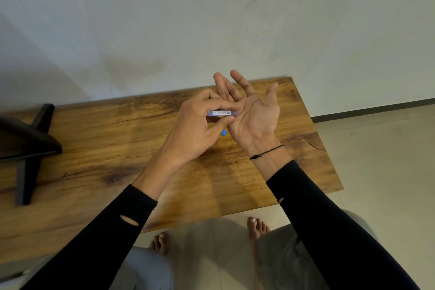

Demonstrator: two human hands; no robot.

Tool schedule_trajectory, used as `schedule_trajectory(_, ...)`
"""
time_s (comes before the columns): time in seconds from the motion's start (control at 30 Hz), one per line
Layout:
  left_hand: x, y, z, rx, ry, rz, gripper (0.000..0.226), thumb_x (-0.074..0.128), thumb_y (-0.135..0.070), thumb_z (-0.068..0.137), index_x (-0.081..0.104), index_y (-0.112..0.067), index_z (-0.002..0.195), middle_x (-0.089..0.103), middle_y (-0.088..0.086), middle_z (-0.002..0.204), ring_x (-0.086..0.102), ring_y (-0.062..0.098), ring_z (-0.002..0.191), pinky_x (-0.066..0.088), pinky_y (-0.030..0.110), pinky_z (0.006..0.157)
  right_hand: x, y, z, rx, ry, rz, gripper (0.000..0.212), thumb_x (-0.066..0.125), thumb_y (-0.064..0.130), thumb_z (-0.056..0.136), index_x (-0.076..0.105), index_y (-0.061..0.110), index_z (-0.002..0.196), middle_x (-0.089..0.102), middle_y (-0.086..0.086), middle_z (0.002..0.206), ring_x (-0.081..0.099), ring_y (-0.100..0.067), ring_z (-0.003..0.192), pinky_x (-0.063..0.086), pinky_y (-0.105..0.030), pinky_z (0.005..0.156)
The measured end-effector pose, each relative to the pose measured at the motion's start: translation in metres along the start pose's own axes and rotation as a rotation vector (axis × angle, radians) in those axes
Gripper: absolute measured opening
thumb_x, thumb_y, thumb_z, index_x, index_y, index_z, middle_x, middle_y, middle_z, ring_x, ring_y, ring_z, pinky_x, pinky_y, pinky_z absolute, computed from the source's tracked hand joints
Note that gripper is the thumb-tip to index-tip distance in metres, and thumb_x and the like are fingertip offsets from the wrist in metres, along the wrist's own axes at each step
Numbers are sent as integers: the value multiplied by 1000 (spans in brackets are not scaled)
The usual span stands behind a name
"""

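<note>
The left hand (197,129) reaches in from 7 o'clock, back towards the camera and wrist bent a little. Its grip is narrow: the curled fingers above and the thumb below pinch a slim blue-and-white labelled plastic case (221,113). The case lies nearly level above the table, its far end pointing towards 3 o'clock and touching the base of the fingers of the right hand (251,113). That right hand comes in from 5 o'clock and is turned palm up. Its fingers are straight and spread towards 12 o'clock, the thumb out towards 1 o'clock, and its grip is fully open with nothing in it. A thin black thread bracelet (266,152) circles the right wrist. Both forearms wear long black sleeves (117,230), each with a thumb slit near the cuff. Just below the case, at 6 o'clock from it and between the two hands, a small blue plastic cap (223,133) lies on the brown wood-grain table (117,148). At 9 o'clock, well apart from the hands, a black stand with crossed legs (28,146) rests on the table top. The table's far edge lies against a pale grey plastered wall (211,18) marked with faint stains. At 3 o'clock a floor of light tiles (376,160) meets the wall along a dark skirting strip (376,109). At 6 o'clock, bare feet (257,226) stand on the tiles below grey trouser legs (146,271).
</note>
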State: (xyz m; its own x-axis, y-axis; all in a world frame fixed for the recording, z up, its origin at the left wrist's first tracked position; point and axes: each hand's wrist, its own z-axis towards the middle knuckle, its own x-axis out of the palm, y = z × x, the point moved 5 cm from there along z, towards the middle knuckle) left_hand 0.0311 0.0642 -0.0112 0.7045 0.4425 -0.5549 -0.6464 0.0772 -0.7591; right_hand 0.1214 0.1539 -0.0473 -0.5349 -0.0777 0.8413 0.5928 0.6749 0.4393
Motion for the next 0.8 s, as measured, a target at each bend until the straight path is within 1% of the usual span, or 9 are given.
schedule_trajectory(0.1, 1, 0, -1, -5, 13, 7, 28, 85, -8, 90, 85, -18, 117, 70, 2, 104, 70, 12, 98, 58, 35, 93, -1, 0, 0, 3, -16, -10, 96, 20, 76, 105, 42, -1, 159, 60, -36, 146, 78, -36, 108, 62, -42, 95)
schedule_trajectory(0.2, 0, 1, 0, -6, 5, -17, 28, 85, -9, 91, 85, -19, 116, 69, 2, 105, 71, 11, 100, 59, 32, 93, -2, 0, 1, 5, -13, -12, 96, 20, 76, 105, 41, 0, 159, 58, -36, 149, 78, -35, 106, 58, -45, 98)
schedule_trajectory(0.33, -3, 4, -1, -13, -11, -55, 23, 85, -13, 92, 85, -18, 114, 71, 0, 101, 71, 6, 96, 56, 20, 88, -3, 1, 2, 2, -1, 22, 95, 24, 76, 105, 42, -1, 159, 58, -37, 148, 76, -39, 109, 59, -48, 99)
schedule_trajectory(0.43, -6, 10, -3, -31, -27, -101, 22, 85, -11, 92, 85, -15, 113, 74, -1, 99, 72, 5, 92, 52, 14, 83, -5, 7, 5, -21, 21, 65, 95, 28, 75, 105, 43, -3, 157, 61, -39, 143, 74, -43, 114, 62, -48, 97)
schedule_trajectory(0.5, -8, 16, -6, -82, -22, -141, 22, 85, -12, 92, 85, -19, 113, 74, -12, 97, 73, 6, 90, 54, 16, 80, -5, 11, 6, -33, 40, 97, 94, 30, 74, 105, 43, -4, 155, 65, -40, 134, 73, -46, 116, 64, -47, 97)
schedule_trajectory(0.57, -8, 22, -9, -142, -12, -166, 22, 85, -12, 91, 85, -22, 110, 75, -20, 95, 75, 5, 91, 57, 18, 78, -6, 14, 6, -38, 58, 120, 94, 31, 74, 105, 45, -5, 153, 67, -41, 130, 73, -46, 117, 64, -46, 98)
schedule_trajectory(0.63, -6, 28, -11, -189, 7, -171, 20, 86, -10, 89, 86, -22, 106, 80, -19, 94, 76, 2, 90, 57, 17, 79, -6, 17, 7, -46, 70, 134, 94, 32, 74, 105, 46, -5, 153, 67, -41, 130, 73, -47, 117, 64, -46, 99)
schedule_trajectory(0.7, -2, 35, -15, -245, 45, -158, 18, 88, -12, 86, 86, -23, 100, 84, -15, 92, 78, 4, 87, 58, 18, 75, -7, 19, 7, -54, 78, 139, 94, 33, 74, 105, 47, -6, 152, 68, -40, 129, 73, -47, 118, 64, -47, 98)
schedule_trajectory(0.8, 15, 45, -28, -321, 111, -131, 21, 89, -14, 84, 84, -33, 90, 83, -16, 89, 78, 10, 83, 60, 27, 74, -7, 20, 8, -56, 82, 142, 93, 34, 73, 105, 47, -5, 152, 68, -40, 129, 74, -46, 117, 65, -46, 97)
